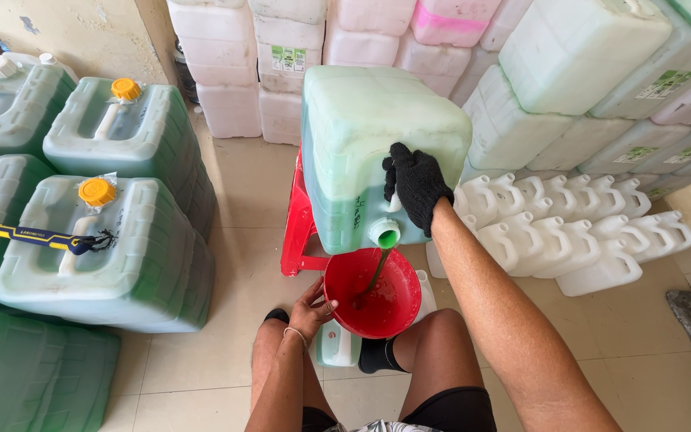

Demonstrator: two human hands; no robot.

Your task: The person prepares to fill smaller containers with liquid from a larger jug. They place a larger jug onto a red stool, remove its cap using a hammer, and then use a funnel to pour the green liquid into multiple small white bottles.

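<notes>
Tipped jerrycan [361, 144] — spout toward funnel [373, 292]

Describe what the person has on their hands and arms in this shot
The right hand wears a black knitted work glove that ends at the wrist. The left hand is ungloved, with a thin pale band around its wrist. Both forearms are uncovered; no sleeves show anywhere in view.

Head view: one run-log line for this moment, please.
right hand gloved, tipping green jerrycan | left hand steadying red funnel | green liquid pouring
</notes>
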